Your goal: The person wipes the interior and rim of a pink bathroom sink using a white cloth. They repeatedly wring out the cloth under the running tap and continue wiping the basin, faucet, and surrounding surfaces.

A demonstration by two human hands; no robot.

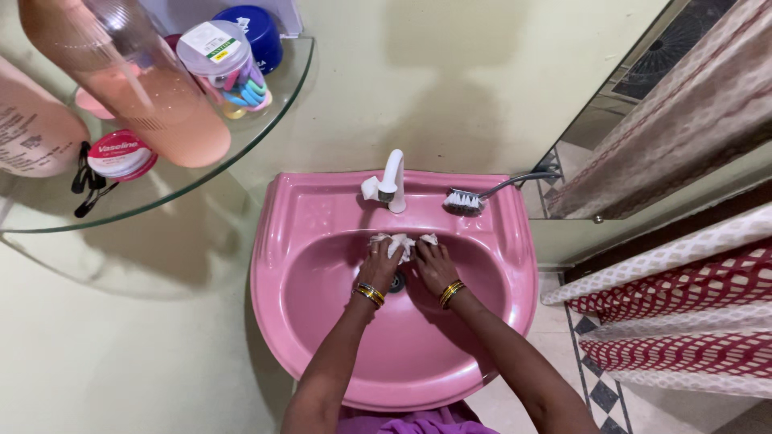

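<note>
Fingertips of left hand (379, 263) and right hand (434, 265) buried in white cloth (400, 243), grip impossible to judge. Drain (397, 282) of pink basin (338, 241) largely covered by the wrists. Both arms cut off above the elbows at bottom edge. Peach bottle (137, 80) on glass shelf (265, 120) cropped at top edge, pale container (32, 128) beside it cropped at left. Brush (465, 201) handle end lost against mirror (643, 104). Small contents of clear jar (229, 68) too small to identify.
</note>
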